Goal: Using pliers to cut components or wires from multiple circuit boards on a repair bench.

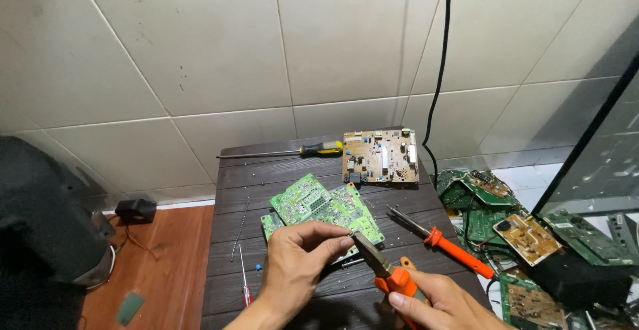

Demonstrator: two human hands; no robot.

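Note:
My right hand (436, 307) grips orange-handled needle-nose pliers (386, 270), their tip pointing up-left toward my left fingertips. My left hand (299, 257) pinches at the pliers' tip; whatever small part sits between the fingers is too small to make out. Both hands hover over a dark wooden table (279, 170). Just beyond them lie two overlapping green circuit boards (319, 207). A tan circuit board (379, 157) rests at the table's far edge.
An orange-handled soldering iron (446, 242) lies right of the hands. A yellow-and-black screwdriver (299, 150) lies at the far edge. A small red screwdriver (245, 283) lies at front left. Several more boards (506, 217) are piled on the floor at right. A black cable (436, 77) hangs down the tiled wall.

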